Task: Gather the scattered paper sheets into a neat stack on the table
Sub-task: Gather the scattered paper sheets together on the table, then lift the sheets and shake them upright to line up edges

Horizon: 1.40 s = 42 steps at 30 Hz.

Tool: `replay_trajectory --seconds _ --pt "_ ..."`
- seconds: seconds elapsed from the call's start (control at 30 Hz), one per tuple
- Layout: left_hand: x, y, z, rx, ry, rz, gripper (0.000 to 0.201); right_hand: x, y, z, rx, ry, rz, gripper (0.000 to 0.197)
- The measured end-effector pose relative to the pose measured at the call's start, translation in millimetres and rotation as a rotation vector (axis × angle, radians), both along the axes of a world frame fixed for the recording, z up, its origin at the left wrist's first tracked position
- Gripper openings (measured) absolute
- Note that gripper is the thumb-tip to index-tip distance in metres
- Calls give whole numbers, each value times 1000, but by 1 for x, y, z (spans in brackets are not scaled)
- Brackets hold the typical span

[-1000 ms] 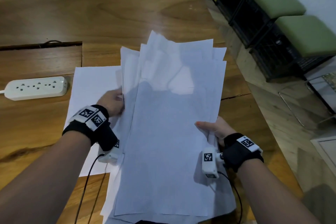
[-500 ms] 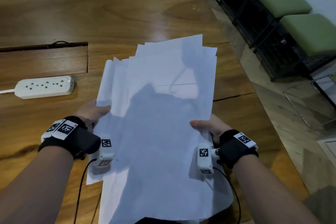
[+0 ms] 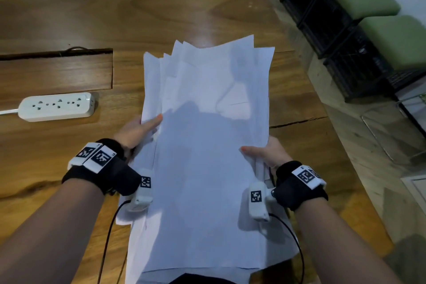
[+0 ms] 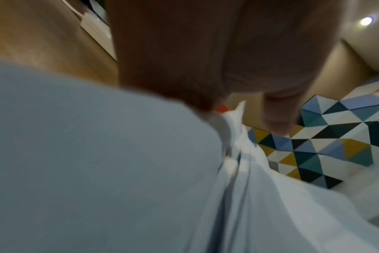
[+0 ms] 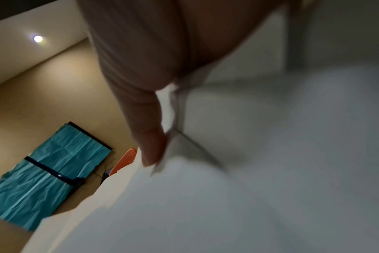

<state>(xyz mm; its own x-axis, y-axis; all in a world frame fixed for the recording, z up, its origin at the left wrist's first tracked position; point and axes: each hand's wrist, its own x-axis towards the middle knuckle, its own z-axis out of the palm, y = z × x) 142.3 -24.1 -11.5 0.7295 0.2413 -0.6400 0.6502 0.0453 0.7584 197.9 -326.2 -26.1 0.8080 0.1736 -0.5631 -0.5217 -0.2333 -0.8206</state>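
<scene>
A loose bundle of white paper sheets [image 3: 207,145] is held up over the wooden table [image 3: 115,11], its far ends fanned and uneven. My left hand [image 3: 138,130] grips the bundle's left edge, thumb on top. My right hand [image 3: 265,153] pinches the right edge, thumb lying across the top sheet. In the left wrist view the sheets [image 4: 97,162] fill the frame below my left hand's fingers [image 4: 275,111]. The right wrist view shows the paper [image 5: 270,154] pressed against my right hand's fingers [image 5: 151,145]. The fingers under the bundle are hidden.
A white power strip [image 3: 57,106] lies on the table to the left. A rectangular hatch with a cable slot [image 3: 55,71] sits behind it. Green-cushioned stools [image 3: 380,18] stand beyond the table's right edge, on the floor.
The separate sheet that lay at the left a second ago has been taken up into the bundle. My left hand has shifted along the left edge; the sheets are drawn closer together.
</scene>
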Motion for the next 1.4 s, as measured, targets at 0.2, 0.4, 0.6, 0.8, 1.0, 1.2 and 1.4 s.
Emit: replay_trajectory --seconds 0.2,0.4,0.6,0.8,1.0,1.2,1.4 --pt "-35 13 4 -171 175 54 43 1 -4 -1 62 47 20 44" --pt "-37 -13 15 -139 26 -47 61 -8 14 -3 163 156 112 39" --pt "-38 -17 19 -33 37 -6 30 -13 10 3 209 100 116 53" --pt "-30 -30 44 84 -148 42 22 -8 4 30 200 -77 73 29" --pt "-7 -28 114 37 -495 99 25 20 6 106 274 -454 22 30" --pt "-12 -21 164 69 -789 34 19 17 -2 156 466 -607 25 56" --pt "-29 -28 143 91 -669 -130 39 3 -13 135 288 -547 -38 86"
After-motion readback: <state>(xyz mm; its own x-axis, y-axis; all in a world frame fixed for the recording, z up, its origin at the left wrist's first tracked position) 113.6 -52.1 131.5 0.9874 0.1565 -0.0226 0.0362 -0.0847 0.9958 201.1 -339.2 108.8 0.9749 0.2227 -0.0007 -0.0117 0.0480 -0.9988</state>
